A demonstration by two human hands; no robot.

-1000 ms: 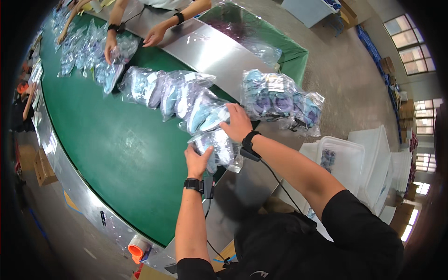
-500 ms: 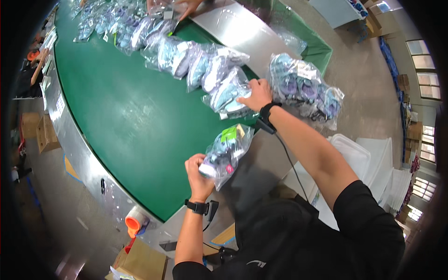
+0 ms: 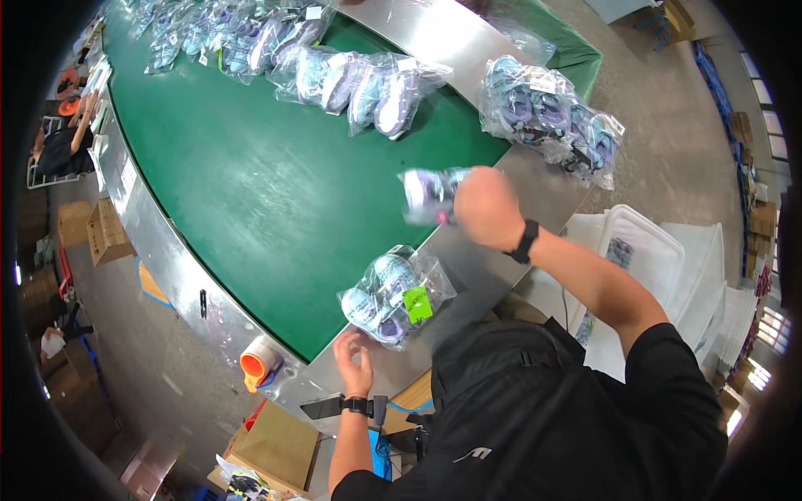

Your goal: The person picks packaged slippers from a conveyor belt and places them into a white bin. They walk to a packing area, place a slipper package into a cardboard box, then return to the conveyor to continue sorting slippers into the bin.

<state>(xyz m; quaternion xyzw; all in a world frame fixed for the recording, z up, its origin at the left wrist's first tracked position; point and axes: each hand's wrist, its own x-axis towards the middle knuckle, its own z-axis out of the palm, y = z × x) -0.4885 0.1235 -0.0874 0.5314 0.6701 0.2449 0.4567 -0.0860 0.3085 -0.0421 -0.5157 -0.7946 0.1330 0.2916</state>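
Note:
A clear bag of blue and purple shoes (image 3: 430,196) is in my right hand (image 3: 487,209), which is smeared by motion and closed round the bag's right end. That bag is over the edge of the green belt, and a pink spot shows on it. Closer to me, another bag of shoes (image 3: 380,292) with a bright green tag lies across the belt's edge and the metal border. My left hand (image 3: 352,363) is just below that bag, fingers curled but apart, holding nothing. Whether a fingertip touches the plastic is hard to tell.
Bagged shoes (image 3: 351,88) line the far side of the green belt (image 3: 242,192). More bags (image 3: 547,117) are piled on the metal border at right. A white bin (image 3: 643,242) stands beside me, an orange-rimmed tape roll (image 3: 257,365) at the near left corner. Another person (image 3: 71,146) is at far left.
My left hand has let go of a bag and drawn back toward me. My right hand has left the row's near end and come closer with a bag. The row has shifted slightly away.

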